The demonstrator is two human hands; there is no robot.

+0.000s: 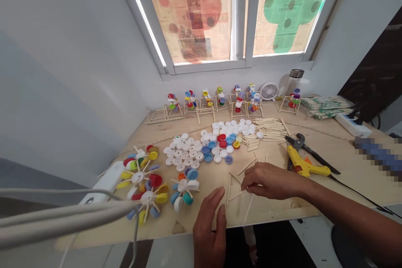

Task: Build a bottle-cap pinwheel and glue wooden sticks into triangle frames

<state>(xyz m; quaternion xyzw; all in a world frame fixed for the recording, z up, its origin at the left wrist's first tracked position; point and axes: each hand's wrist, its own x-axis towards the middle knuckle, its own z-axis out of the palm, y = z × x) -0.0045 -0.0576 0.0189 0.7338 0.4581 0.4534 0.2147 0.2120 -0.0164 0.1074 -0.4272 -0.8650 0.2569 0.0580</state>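
Observation:
My right hand [266,181] is low over the front of the table, fingertips pinched together at the end of a thin wooden stick [237,195]. How firmly it grips is partly hidden by the fingers. More sticks lie around it in angled shapes, among them an upright-lying stick [229,189] to its left and another stick [246,166] beyond the fingers. My left hand [210,226] hovers at the table's front edge, thumb and fingers apart, holding nothing. Left of it lies a wheel of sticks and coloured bottle caps [183,186].
White bottle caps [185,150] and blue caps [205,150] spread mid-table beside a stick pile [270,129]. A yellow glue gun [306,164] and black cutters [314,155] lie right. Several stick frames with cap wheels [207,100] line the back. Cables [78,217] cross front left.

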